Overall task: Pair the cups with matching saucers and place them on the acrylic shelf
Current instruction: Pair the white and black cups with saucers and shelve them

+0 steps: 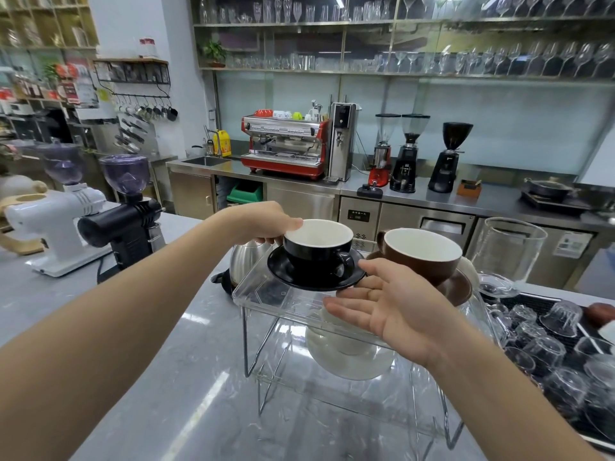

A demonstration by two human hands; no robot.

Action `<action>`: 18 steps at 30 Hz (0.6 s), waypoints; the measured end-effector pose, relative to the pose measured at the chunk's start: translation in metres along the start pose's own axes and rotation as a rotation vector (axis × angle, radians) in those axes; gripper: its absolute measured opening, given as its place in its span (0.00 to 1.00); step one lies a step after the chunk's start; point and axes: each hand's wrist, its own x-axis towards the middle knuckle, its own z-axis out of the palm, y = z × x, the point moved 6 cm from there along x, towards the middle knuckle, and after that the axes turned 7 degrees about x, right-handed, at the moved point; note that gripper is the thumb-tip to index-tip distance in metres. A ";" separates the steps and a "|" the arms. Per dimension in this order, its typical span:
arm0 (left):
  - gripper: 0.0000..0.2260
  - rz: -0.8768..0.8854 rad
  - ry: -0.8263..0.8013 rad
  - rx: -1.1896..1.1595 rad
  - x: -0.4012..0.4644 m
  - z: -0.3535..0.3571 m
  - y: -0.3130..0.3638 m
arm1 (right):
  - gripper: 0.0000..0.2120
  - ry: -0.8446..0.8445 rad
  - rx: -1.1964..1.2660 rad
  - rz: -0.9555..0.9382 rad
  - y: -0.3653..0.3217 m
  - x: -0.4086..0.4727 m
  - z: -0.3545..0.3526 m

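A black cup [316,257] with a white inside sits on a black saucer [299,277] at the left of the clear acrylic shelf [263,291]. My left hand [263,224] grips the cup's far left rim. My right hand [389,304] is flat with fingers spread, its fingertips touching the black saucer's right edge. A brown cup [422,257] stands on a brown saucer [456,287] at the shelf's right. Under the shelf a white cup [346,337] on a white saucer [349,364] rests on the counter, partly hidden by my right hand.
A steel kettle [248,261] stands just behind the shelf's left side. Two grinders [109,224] are at the left of the grey counter [166,377]. A tall glass jar [512,247] and a black mat with several upturned glasses [552,347] lie to the right.
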 end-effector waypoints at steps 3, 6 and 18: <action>0.22 -0.003 0.027 -0.018 -0.001 -0.001 -0.001 | 0.22 -0.003 -0.007 0.000 0.000 -0.002 -0.001; 0.21 0.005 0.055 -0.040 -0.002 -0.003 -0.002 | 0.20 -0.014 -0.029 0.004 0.000 -0.006 0.000; 0.10 0.052 0.282 -0.275 -0.019 -0.010 0.002 | 0.10 -0.010 -0.154 -0.117 -0.015 -0.034 -0.003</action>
